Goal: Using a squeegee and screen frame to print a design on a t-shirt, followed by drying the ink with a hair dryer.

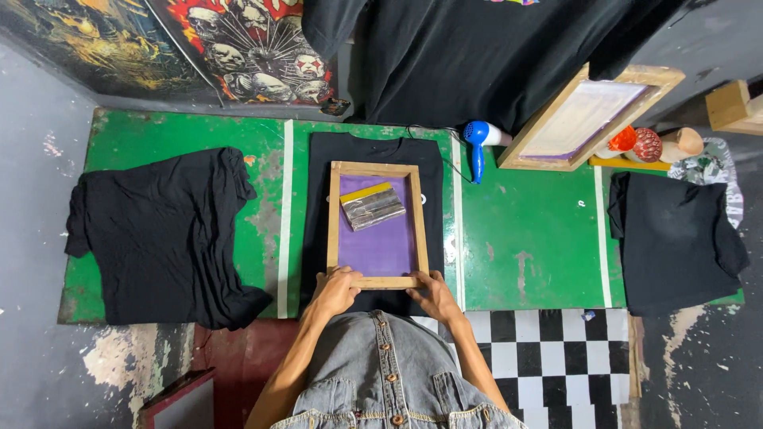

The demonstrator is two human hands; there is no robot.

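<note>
A wooden screen-printing frame (334, 214) with purple mesh lies flat on a black shirt (318, 155) spread on the green table (532, 230). A squeegee (372, 206) with a yellow edge and silver handle rests on the mesh near the far end. My left hand (335, 291) grips the near left corner of the frame. At the near right corner, my right hand (435, 295) holds the frame's bottom bar.
A crumpled black shirt (163, 234) lies at the left, another black shirt (675, 238) at the right. A blue hair dryer (477, 143), a second leaning screen frame (588, 119) and ink jars (645, 144) stand at the back right. Dark shirts hang behind.
</note>
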